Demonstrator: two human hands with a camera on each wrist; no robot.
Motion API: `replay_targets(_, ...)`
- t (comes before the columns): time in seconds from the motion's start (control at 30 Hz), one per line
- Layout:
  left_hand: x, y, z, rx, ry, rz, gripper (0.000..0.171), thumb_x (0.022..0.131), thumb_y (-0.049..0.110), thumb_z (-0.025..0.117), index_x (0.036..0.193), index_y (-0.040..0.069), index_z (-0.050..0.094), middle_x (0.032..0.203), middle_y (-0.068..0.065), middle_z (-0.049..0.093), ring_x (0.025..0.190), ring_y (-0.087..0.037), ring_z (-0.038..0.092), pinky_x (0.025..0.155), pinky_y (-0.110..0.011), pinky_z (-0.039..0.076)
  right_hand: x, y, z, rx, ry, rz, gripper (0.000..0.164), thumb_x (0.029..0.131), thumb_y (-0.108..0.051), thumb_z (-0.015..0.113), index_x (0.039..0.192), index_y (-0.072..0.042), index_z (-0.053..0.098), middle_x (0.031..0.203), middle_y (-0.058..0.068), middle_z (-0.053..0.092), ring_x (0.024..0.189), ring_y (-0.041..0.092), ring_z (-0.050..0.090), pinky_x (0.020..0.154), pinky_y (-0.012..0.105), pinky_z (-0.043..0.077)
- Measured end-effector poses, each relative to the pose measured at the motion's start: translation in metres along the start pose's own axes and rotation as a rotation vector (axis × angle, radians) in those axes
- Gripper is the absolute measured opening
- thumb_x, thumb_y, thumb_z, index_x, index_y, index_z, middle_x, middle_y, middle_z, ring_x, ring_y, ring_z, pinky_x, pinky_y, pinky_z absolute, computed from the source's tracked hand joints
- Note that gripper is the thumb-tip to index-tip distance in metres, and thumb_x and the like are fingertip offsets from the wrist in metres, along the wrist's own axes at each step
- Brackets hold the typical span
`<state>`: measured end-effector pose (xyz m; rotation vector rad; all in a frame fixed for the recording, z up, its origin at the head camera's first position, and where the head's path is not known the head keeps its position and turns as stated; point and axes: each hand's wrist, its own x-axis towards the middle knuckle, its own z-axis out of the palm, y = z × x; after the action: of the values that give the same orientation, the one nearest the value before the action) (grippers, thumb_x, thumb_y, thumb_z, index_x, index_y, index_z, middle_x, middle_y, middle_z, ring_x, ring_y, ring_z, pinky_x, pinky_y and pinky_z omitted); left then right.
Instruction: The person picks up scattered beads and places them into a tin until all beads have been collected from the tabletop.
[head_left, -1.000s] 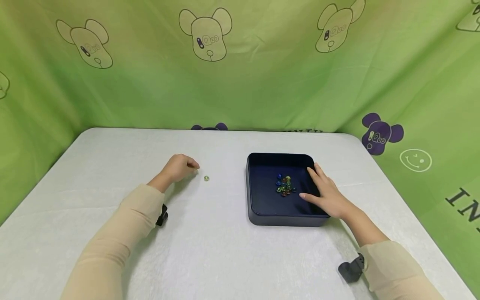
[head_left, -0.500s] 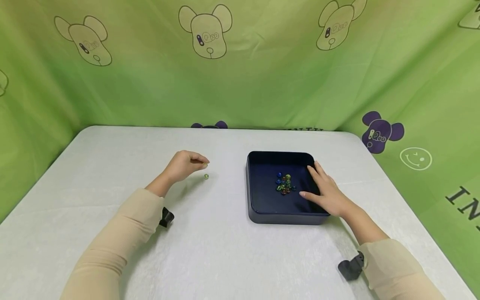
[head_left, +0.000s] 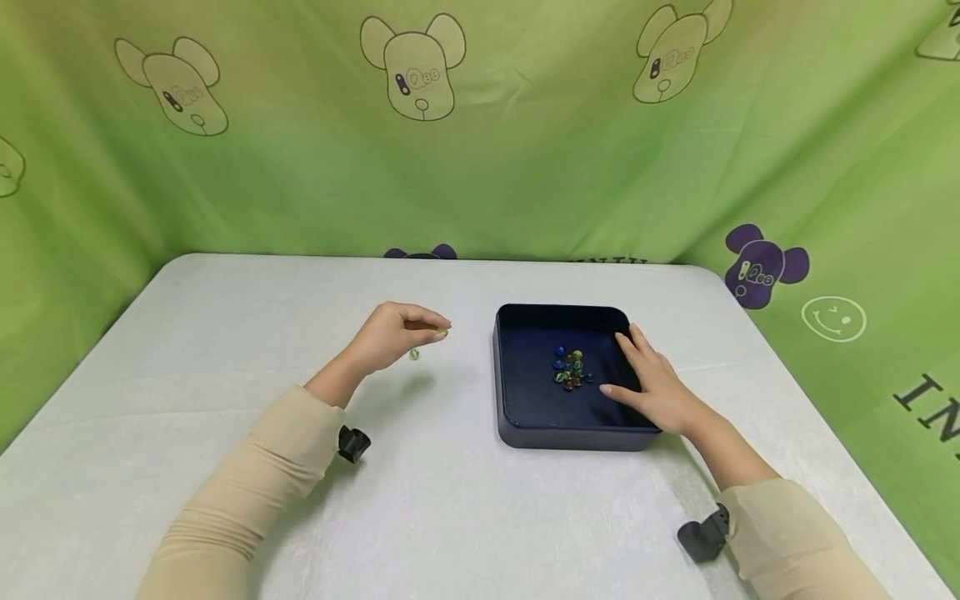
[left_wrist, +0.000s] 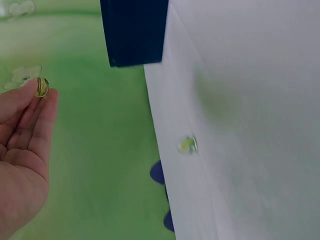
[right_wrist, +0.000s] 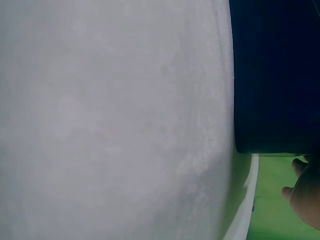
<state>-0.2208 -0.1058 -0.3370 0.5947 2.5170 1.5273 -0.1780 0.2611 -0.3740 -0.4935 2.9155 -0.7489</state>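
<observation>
Between thumb and fingertips, my left hand [head_left: 392,336] pinches a yellow-green glass marble [left_wrist: 43,87], held above the table left of the tray. Another clear marble with a green-yellow swirl [head_left: 414,354] lies on the cloth just below that hand; the left wrist view shows this loose marble too. A dark blue square tray [head_left: 517,408] stands to the right, with several blue, green and red-brown marbles [head_left: 568,384] clustered in its middle. Over the tray's right rim my right hand [head_left: 656,387] rests with spread fingers, the thumb reaching inside. In the right wrist view only part of that hand shows.
A white cloth [head_left: 420,517] covers the table. Behind it hangs a green curtain [head_left: 300,183] printed with bear heads. Black wrist cameras, the left [head_left: 353,443] and the right [head_left: 705,535], sit at the sleeves.
My left hand has lifted from the table and moved right toward the tray, carrying the pinched marble past the loose one. My right hand and the tray have stayed in place.
</observation>
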Motion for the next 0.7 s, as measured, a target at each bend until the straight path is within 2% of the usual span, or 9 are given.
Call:
replay_targets(0.1,0.002,0.004,0.007,-0.009,-0.022,0.021,0.019,0.079,0.013,0.063,0.097,0.007,0.066,0.095,-0.003,0.063,0.084,-0.012,0.059,0.069,-0.024,0.047,0.000,0.000,0.000,0.000,-0.003,0.001,0.082,0.084,-0.040,0.052,0.138,-0.002,0.002,0.140,0.015,-0.015,0.123,0.045,-0.004,0.091,0.064,0.004)
replay_targets(0.37,0.012,0.009,0.029,-0.033,-0.084,0.083,0.018,0.079,0.011,0.063,0.095,0.005,0.067,0.093,-0.003,0.063,0.082,-0.010,0.059,0.071,-0.022,0.048,0.000,-0.001,-0.001,0.000,-0.001,0.011,0.082,0.084,-0.040,0.052,0.138,-0.003,0.002,0.141,0.015,-0.015,0.122,0.047,-0.003,0.090,0.065,0.006)
replay_targets(0.7,0.027,0.017,0.058,-0.026,-0.194,0.115,0.018,0.080,0.008,0.061,0.097,0.006,0.066,0.094,-0.002,0.063,0.082,-0.007,0.059,0.070,-0.020,0.047,0.000,0.001,0.000,-0.002,-0.004,0.003,0.083,0.084,-0.041,0.052,0.138,-0.003,0.002,0.140,0.015,-0.015,0.124,0.042,-0.005,0.092,0.063,0.004)
